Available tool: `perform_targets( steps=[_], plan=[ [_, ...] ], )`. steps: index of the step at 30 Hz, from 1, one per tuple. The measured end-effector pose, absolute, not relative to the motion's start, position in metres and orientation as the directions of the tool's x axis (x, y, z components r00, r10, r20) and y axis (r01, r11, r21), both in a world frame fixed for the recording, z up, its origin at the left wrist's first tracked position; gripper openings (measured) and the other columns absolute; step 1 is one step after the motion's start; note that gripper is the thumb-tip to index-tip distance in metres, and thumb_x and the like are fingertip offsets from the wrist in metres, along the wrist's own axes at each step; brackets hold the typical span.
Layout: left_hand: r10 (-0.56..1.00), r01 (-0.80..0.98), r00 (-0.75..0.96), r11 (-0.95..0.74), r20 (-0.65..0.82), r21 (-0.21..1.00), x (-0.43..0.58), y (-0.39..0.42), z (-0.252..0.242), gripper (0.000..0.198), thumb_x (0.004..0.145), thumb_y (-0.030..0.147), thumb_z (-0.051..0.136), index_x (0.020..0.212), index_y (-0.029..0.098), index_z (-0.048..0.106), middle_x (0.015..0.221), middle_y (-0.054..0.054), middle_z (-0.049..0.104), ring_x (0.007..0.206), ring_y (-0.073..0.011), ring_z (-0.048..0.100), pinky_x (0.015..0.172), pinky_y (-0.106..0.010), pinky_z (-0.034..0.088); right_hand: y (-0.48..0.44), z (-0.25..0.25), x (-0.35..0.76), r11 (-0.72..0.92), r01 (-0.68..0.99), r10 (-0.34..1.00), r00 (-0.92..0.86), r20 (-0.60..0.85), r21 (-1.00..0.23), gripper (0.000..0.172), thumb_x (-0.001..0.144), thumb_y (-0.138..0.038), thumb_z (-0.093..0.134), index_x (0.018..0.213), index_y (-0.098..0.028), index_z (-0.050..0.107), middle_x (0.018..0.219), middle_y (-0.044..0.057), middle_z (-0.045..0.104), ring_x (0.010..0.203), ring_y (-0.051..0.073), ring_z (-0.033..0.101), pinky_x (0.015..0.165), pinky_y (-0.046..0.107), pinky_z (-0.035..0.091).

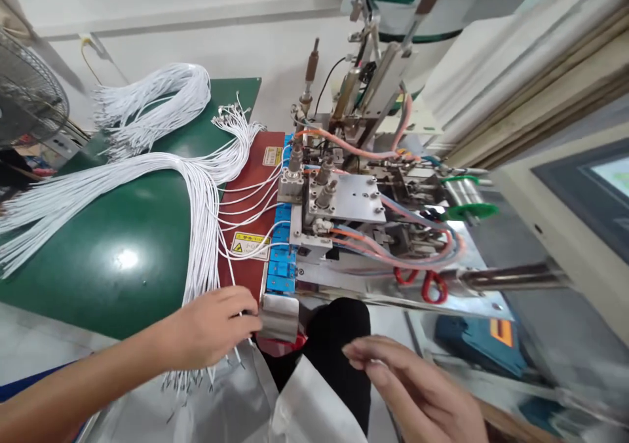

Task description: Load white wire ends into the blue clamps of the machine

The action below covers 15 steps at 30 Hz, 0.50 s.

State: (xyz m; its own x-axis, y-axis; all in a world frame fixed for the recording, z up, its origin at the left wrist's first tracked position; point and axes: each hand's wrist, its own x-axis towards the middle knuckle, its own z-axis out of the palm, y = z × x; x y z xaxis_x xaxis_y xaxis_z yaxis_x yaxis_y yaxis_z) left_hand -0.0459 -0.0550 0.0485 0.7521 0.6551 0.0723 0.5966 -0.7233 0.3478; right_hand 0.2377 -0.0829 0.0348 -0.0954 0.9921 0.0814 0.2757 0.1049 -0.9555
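My left hand (216, 328) is closed at the lower end of a large bundle of white cables (202, 233), its thumb and fingers pinching a white cable (237, 351). Its fingertips are close to a bare metal plate (279, 317) at the machine's near corner. My right hand (417, 387) hovers over my lap at the lower right, loosely bent, with a gap between thumb and index finger; I see nothing held in it. Several white cables run from the bundle into a row of blue clamps (281, 267) along the machine (351, 197).
A second coil of white cables (171, 92) lies at the back of the green table (113, 259). Warning labels mark the red-brown plate (240, 207). A green wire spool (466, 197), a screen (609, 174) and a blue device (479, 345) are at right, a fan (29, 89) at left.
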Motion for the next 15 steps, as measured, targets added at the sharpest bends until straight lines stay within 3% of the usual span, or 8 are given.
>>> perform_targets(
  steps=[2,4,7,11,15],
  plan=[
    [0.631,0.614,0.775,-0.736,-0.037,0.285,-0.046,-0.068,0.04,0.028,0.077,0.002,0.045,0.098,0.016,0.058,0.104,-0.01,0.058,0.105,-0.0229,0.049,0.093,-0.036,0.039,-0.085,0.036,0.232,0.131,0.24,0.984,-0.146,0.098,-0.962,0.011,0.077,-0.023,0.058,0.08,-0.023,0.068,0.075,0.005,0.07,0.064,0.018,0.066,0.062,0.025,0.055],
    [0.62,0.603,0.784,-0.751,-0.026,0.268,-0.045,-0.065,0.03,0.021,0.081,0.005,0.042,0.085,0.016,0.06,0.103,-0.01,0.058,0.104,-0.0225,0.05,0.093,-0.039,0.038,-0.09,0.035,0.232,0.132,0.22,0.984,-0.15,0.1,-0.967,0.011,0.077,-0.023,0.058,0.082,-0.022,0.068,0.076,0.006,0.07,0.064,0.018,0.066,0.061,0.026,0.055],
    [0.681,0.599,0.728,-0.686,0.076,0.413,-0.037,-0.05,0.018,0.017,0.086,0.014,0.042,0.081,0.017,0.058,0.088,-0.005,0.062,0.085,-0.0161,0.056,0.082,-0.032,0.044,-0.096,0.029,0.233,0.067,0.212,0.994,-0.097,0.047,-0.975,0.012,0.078,-0.023,0.057,0.085,-0.023,0.067,0.077,0.005,0.071,0.064,0.017,0.066,0.062,0.026,0.054],
    [0.875,0.625,0.451,-0.45,0.175,0.638,-0.016,-0.032,0.013,0.009,0.084,0.022,0.049,0.082,0.019,0.058,0.078,-0.002,0.064,0.074,-0.0134,0.058,0.07,-0.026,0.046,-0.092,0.019,0.221,-0.059,0.17,0.997,-0.029,-0.065,-0.984,0.013,0.079,-0.026,0.056,0.084,-0.021,0.067,0.079,0.006,0.071,0.068,0.017,0.066,0.064,0.027,0.054],
    [0.928,0.609,0.319,-0.355,0.191,0.71,0.001,-0.022,0.011,0.007,0.08,0.023,0.055,0.079,0.019,0.061,0.076,0.0,0.065,0.071,-0.013,0.06,0.068,-0.025,0.047,-0.069,0.01,0.195,-0.128,0.082,0.991,-0.026,-0.131,-0.988,0.019,0.077,-0.029,0.057,0.09,-0.018,0.066,0.083,0.008,0.07,0.074,0.018,0.065,0.064,0.027,0.052]
  ],
)
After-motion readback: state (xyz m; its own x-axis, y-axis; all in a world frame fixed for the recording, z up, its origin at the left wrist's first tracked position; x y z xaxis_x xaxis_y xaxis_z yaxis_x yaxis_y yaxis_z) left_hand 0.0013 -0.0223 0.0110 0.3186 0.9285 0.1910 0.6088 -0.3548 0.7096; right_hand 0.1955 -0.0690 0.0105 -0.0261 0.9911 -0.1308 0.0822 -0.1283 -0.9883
